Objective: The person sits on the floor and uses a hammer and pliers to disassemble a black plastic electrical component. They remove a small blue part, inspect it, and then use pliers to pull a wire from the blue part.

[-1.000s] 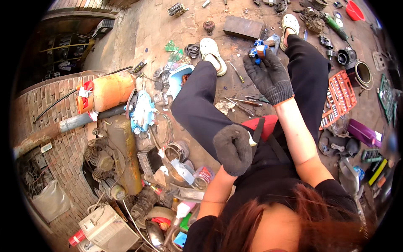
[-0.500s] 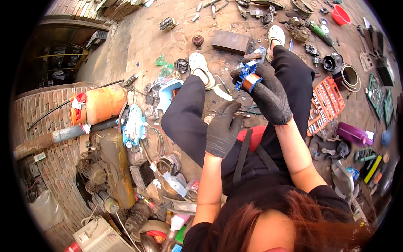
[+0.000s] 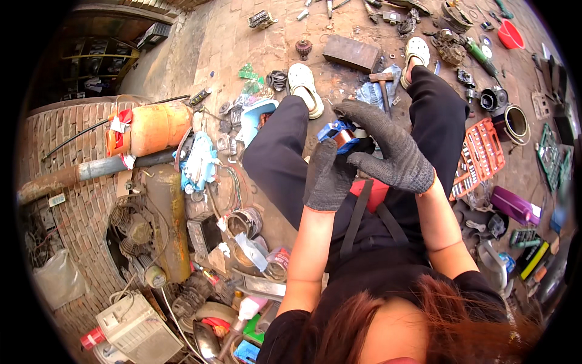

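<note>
Above my lap is a blue plastic bobbin wound with copper wire (image 3: 344, 138). My right hand (image 3: 394, 150), in a dark grey knit glove, curls over its far and right side, closed on it with the thumb toward me. My left hand (image 3: 327, 180), gloved alike, comes up from below, its fingertips pressed against the bobbin's near left edge. The gloves hide part of the bobbin and some fingertips. Between my feet, beyond the hands, a hammer (image 3: 383, 88) lies on a light blue cloth (image 3: 368, 96).
A dark metal block (image 3: 351, 53) lies between my shoes. At right are an orange socket set (image 3: 479, 158), a metal cylinder (image 3: 514, 124) and a green angle grinder (image 3: 481, 56). At left lie a light blue basin (image 3: 254, 121), an orange gas cylinder (image 3: 159, 128) and many loose parts.
My right hand has brought the bobbin down and left, toward my left hand. My left hand has risen to touch it. The view has shifted, and the hammer now shows.
</note>
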The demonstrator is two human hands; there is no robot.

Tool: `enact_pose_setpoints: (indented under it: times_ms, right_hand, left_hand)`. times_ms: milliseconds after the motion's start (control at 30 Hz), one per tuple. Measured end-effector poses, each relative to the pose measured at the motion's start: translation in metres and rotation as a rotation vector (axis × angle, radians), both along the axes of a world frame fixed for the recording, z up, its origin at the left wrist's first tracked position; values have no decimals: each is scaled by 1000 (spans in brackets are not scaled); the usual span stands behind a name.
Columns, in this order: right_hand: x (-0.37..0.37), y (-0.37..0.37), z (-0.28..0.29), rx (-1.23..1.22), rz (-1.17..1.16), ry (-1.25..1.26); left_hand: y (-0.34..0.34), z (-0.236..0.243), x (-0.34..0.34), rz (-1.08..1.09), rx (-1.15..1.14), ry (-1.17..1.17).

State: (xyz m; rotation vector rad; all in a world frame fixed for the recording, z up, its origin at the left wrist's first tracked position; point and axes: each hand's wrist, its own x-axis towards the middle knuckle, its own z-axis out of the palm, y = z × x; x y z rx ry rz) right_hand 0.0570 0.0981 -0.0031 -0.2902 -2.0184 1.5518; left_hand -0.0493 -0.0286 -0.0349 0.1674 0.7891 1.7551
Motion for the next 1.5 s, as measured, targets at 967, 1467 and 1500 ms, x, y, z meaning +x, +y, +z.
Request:
enact_pose_setpoints:
  times_ms: [967, 1467, 1500]
  right_hand:
    - [-26, 10, -6, 868, 46, -950]
    - [-7, -89, 128, 1055, 530, -178]
    - [-9, -92, 129, 1053, 550, -160]
  left_hand:
    - [-16, 19, -30, 278, 160, 247]
    - [-16, 2, -21, 280, 185, -20]
    - [-19, 3, -20, 278, 173, -79]
